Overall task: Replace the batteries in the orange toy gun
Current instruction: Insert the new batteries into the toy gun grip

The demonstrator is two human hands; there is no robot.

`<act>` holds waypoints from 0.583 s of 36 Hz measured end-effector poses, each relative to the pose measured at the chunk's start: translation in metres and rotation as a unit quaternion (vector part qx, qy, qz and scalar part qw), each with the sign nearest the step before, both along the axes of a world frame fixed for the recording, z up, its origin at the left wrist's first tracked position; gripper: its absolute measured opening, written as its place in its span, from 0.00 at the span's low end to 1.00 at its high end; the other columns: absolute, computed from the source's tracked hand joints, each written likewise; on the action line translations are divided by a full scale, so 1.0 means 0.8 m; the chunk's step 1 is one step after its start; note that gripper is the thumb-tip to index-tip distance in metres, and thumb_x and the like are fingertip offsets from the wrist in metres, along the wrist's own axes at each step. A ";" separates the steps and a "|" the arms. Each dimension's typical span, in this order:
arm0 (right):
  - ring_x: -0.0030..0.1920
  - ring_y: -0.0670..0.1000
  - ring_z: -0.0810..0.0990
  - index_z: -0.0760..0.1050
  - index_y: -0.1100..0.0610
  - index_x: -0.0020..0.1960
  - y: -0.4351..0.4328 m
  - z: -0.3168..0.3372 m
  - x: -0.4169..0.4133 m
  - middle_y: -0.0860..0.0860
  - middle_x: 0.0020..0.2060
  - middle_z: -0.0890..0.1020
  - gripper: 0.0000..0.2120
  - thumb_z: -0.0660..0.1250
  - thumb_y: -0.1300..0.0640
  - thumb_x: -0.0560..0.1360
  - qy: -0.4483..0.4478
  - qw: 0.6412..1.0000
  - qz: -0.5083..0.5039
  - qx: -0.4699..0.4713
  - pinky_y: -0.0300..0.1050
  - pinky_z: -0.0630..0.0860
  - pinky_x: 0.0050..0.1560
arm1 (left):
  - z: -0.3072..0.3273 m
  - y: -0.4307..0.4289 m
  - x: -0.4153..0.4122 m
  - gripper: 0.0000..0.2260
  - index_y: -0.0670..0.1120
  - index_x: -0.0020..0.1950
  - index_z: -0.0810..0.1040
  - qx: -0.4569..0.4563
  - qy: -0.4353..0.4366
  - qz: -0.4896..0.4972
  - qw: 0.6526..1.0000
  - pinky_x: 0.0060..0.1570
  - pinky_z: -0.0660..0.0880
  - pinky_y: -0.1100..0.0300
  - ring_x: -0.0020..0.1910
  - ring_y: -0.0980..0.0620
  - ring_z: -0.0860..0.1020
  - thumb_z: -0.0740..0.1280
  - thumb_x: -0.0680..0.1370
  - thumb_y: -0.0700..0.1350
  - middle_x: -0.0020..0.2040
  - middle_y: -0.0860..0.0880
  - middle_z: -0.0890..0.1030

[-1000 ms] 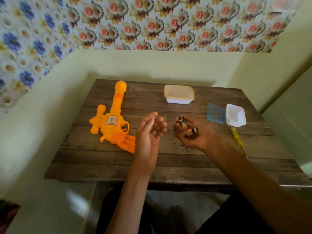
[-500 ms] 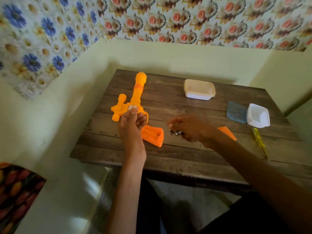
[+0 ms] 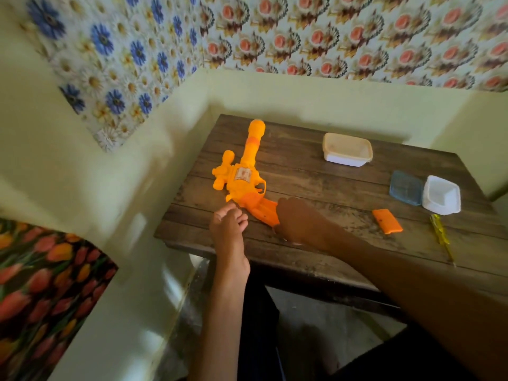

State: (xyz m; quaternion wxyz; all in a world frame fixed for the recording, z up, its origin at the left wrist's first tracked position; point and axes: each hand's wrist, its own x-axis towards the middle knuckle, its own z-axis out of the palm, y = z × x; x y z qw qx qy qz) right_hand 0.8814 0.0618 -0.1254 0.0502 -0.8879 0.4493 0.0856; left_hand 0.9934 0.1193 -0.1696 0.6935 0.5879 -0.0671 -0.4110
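The orange toy gun point(image 3: 244, 177) lies flat on the wooden table point(image 3: 316, 182), with its barrel pointing away and its grip towards me. My left hand point(image 3: 229, 225) sits just left of the grip, fingers loosely curled, fingertips at the grip's edge. My right hand point(image 3: 299, 221) covers the end of the grip, back up and fingers curled down. The batteries it held a moment ago are hidden beneath it. The orange battery cover point(image 3: 387, 224) lies loose on the table to the right.
A yellow screwdriver point(image 3: 441, 237) lies near the right front edge. Behind it stand an open white tub point(image 3: 441, 199) and a blue lid point(image 3: 406, 187). A lidded white box point(image 3: 347, 154) sits at the back. Walls close off the table's left and far sides.
My left hand let the gun down flat and drew back to the grip's left side. My right hand moved left with the batteries onto the grip's end. The view swung left.
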 end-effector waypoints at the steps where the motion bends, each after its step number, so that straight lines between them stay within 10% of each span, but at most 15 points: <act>1: 0.54 0.59 0.79 0.74 0.63 0.57 -0.002 0.002 -0.002 0.59 0.56 0.79 0.14 0.66 0.54 0.77 -0.002 1.000 0.004 0.007 0.47 0.75 0.50 | -0.001 0.002 -0.001 0.11 0.39 0.62 0.74 0.011 0.016 -0.009 1.000 0.53 0.76 0.59 0.49 0.48 0.79 0.58 0.82 0.36 0.53 0.41 0.78; 10: 0.43 0.55 0.74 0.74 0.60 0.43 -0.011 0.032 -0.010 0.55 0.38 0.76 0.12 0.67 0.51 0.76 -0.037 0.997 0.013 0.062 0.42 0.64 0.40 | 0.002 -0.010 -0.012 0.20 0.42 0.68 0.74 -0.064 0.218 -0.130 0.965 0.57 0.77 0.54 0.57 0.48 0.80 0.67 0.79 0.50 0.57 0.42 0.81; 16: 0.42 0.55 0.79 0.77 0.65 0.53 -0.019 0.035 -0.029 0.57 0.44 0.81 0.12 0.66 0.56 0.77 -0.164 0.976 0.005 0.141 0.46 0.70 0.40 | 0.007 -0.040 -0.021 0.10 0.43 0.59 0.75 -0.168 0.246 -0.141 0.944 0.41 0.81 0.52 0.41 0.50 0.82 0.65 0.80 0.45 0.43 0.45 0.83; 21: 0.21 0.43 0.64 0.76 0.61 0.43 -0.045 0.012 -0.072 0.53 0.31 0.74 0.13 0.65 0.51 0.78 -0.469 0.753 -0.258 0.382 0.34 0.60 0.21 | -0.010 -0.045 -0.020 0.05 0.47 0.54 0.77 -0.218 0.250 -0.136 0.934 0.47 0.78 0.54 0.42 0.51 0.80 0.64 0.80 0.45 0.42 0.48 0.79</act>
